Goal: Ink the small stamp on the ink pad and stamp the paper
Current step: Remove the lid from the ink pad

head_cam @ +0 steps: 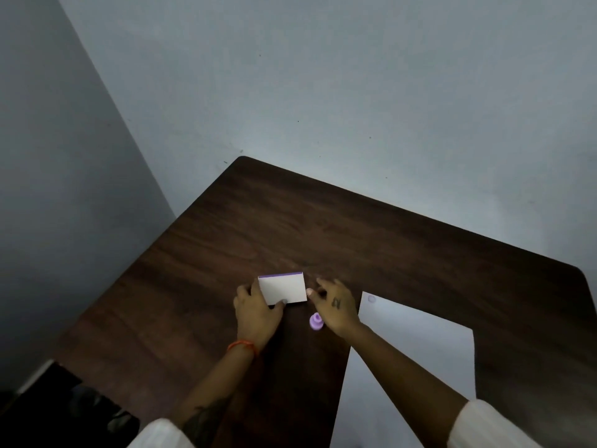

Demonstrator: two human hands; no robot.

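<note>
- The ink pad [282,289], a small white case with a purple far edge, lies on the dark table [200,260], left of the paper [416,347].
- The left hand [256,313] grips the pad at its near-left corner, thumb on the near edge and fingers around the left side.
- The right hand [334,305] is at the right edge of the pad; its fingers are half open and one fingertip touches or almost touches the case. It holds nothing.
- The stamp [316,321], small and purple, stands on the table near the pad, just left of the right hand, and nobody holds it.
- The paper already has a faint round mark at its far-left corner.
- The lid seems closed, so I think it must be opened first.
- The stamp looks light, stiff and easy to tip; I would pinch it by the narrow upper knob.
- The case looks light and smooth, so it may slide; it is better to hold it down by the edges.
</note>
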